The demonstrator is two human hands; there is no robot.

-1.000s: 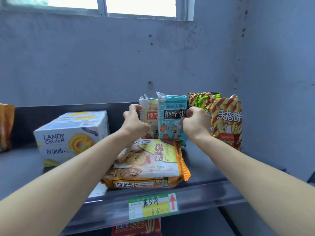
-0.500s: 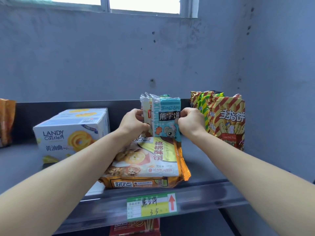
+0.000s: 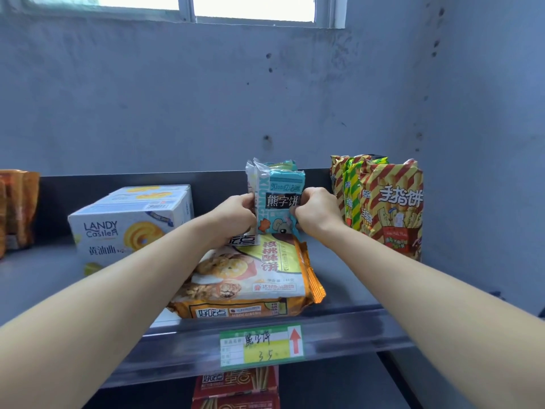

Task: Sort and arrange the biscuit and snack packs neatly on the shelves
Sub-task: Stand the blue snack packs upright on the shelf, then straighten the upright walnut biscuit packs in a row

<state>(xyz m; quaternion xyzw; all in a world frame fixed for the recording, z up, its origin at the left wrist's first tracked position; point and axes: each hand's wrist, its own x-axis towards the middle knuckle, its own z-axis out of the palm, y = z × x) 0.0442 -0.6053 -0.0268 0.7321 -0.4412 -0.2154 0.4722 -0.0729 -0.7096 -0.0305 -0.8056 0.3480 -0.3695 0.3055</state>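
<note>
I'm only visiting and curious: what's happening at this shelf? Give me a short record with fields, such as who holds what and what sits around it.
left hand: grips the upright packs from their left side
right hand: grips the same packs from the right
upright packs: teal one in front, paler ones behind
in front: orange pack lying flat
to the left: white biscuit box
to the right: striped packs, standing
shelf edge: price tag with a red arrow
below: red packs
</note>
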